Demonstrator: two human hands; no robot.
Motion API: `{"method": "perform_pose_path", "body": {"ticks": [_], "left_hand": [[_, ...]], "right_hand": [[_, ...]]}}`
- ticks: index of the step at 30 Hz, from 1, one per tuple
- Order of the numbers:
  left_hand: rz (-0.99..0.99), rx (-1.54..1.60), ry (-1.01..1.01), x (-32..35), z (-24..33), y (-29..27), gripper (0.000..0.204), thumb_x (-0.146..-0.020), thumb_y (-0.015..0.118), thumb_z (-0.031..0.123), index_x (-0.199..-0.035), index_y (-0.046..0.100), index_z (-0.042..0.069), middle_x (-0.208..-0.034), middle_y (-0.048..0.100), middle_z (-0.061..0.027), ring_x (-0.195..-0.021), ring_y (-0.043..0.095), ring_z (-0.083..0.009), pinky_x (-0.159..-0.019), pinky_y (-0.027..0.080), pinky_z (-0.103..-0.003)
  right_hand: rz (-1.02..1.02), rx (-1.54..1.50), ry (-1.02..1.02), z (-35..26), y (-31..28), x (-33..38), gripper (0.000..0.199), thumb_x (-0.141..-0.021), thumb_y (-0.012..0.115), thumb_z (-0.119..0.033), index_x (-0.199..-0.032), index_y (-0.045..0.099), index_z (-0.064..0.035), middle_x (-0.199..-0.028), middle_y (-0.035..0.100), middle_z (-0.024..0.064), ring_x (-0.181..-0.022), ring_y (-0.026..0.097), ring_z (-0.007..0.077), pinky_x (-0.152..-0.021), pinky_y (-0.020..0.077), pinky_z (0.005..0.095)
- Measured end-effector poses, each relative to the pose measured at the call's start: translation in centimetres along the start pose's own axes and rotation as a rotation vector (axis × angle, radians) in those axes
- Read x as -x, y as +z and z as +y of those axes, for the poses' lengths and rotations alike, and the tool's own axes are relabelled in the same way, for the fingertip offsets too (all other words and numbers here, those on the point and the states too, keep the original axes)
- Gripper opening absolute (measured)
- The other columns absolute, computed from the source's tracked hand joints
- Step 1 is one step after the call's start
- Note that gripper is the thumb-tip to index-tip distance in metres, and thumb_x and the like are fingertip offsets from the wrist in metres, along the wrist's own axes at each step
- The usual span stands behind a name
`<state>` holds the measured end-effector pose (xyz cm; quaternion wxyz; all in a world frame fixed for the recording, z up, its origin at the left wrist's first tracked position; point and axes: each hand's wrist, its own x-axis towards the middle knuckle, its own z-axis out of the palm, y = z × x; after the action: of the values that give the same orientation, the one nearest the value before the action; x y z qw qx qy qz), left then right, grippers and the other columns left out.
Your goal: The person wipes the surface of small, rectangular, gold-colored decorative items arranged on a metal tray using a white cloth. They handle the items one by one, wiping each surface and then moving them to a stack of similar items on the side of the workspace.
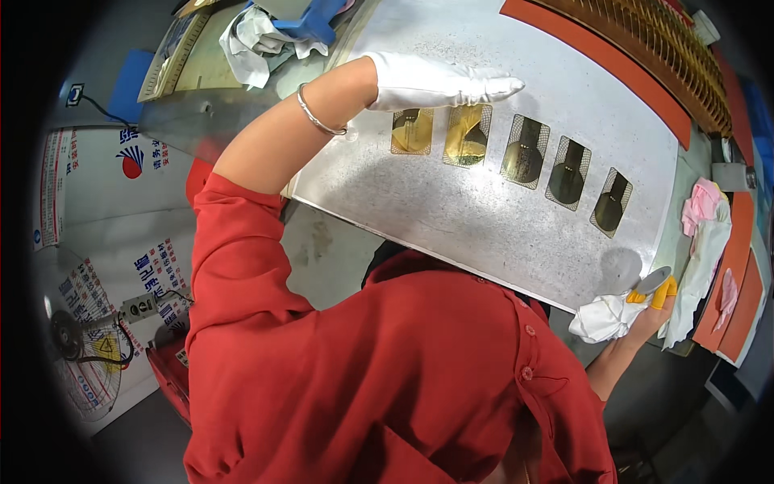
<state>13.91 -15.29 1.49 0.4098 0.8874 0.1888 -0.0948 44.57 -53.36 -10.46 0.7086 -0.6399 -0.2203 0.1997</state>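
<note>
My left hand (pixel 447 85), in a white glove, stretches over the far side of the pale metal tabletop (pixel 451 210). Its fingers lie straight and together, with nothing seen in them. Just below it runs a row of several small rectangular pieces with crosshatched edges and shiny rounded middles; the two leftmost look golden (pixel 412 131), the others dark (pixel 569 173). At the table's near right corner my right hand (pixel 657 305), with yellow finger covers, grips a grey oval disc (pixel 654 280). A crumpled white cloth (pixel 605 317) is bunched against that hand.
A brown slotted rack (pixel 645 48) stands at the far right behind an orange-red strip (pixel 605 64). Pink cloth (pixel 701 206) and white cloth (pixel 700 274) lie along the right side. At top left are a blue tray (pixel 314 22) and white rags (pixel 254 40). A fan (pixel 76 339) stands left.
</note>
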Motion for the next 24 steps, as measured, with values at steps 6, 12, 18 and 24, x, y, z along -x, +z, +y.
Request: {"method": "perform_pose_path", "body": {"ticks": [6,12,18,24], "left_hand": [[-0.005,-0.064,0.102,-1.3,-1.8,0.2,0.057,-0.093,0.038,0.043,-0.134,0.036,0.004,-0.141,0.034,-0.0105,-0.129,0.032,-0.0208,-0.107,0.024,-0.031],[-0.038,0.145,0.120,-3.7,2.3,1.2,0.065,-0.090,0.039,0.050,-0.136,0.032,0.005,-0.143,0.028,-0.0113,-0.132,0.026,-0.0231,-0.107,0.022,-0.033],[-0.180,0.355,0.015,-4.4,6.2,1.7,0.076,-0.086,0.039,0.059,-0.138,0.026,0.004,-0.144,0.024,-0.0144,-0.134,0.021,-0.0257,-0.109,0.020,-0.035],[-0.167,0.355,-0.150,-5.4,6.2,2.4,0.091,-0.082,0.038,0.067,-0.140,0.015,0.002,-0.147,0.013,-0.0169,-0.136,0.012,-0.0280,-0.110,0.014,-0.036]], "right_hand": [[-0.024,-0.025,0.021,-0.4,0.2,0.2,0.022,-0.091,0.048,-0.011,-0.109,0.051,0.0013,-0.095,0.058,0.0057,-0.080,0.057,0.0112,-0.070,0.0463,0.0232],[0.051,0.046,-0.015,-0.4,1.3,0.2,0.020,-0.091,0.048,-0.010,-0.107,0.052,0.0018,-0.092,0.057,0.0046,-0.077,0.055,0.0098,-0.066,0.0438,0.0212],[0.037,0.062,-0.007,-0.5,1.0,0.2,0.019,-0.090,0.049,-0.008,-0.105,0.053,0.0030,-0.094,0.058,0.0048,-0.079,0.055,0.0098,-0.068,0.0445,0.0221],[0.041,0.086,-0.047,-1.1,1.8,0.4,0.019,-0.089,0.050,-0.007,-0.104,0.053,0.0034,-0.095,0.058,0.0049,-0.080,0.054,0.0098,-0.070,0.0440,0.0220]]}}
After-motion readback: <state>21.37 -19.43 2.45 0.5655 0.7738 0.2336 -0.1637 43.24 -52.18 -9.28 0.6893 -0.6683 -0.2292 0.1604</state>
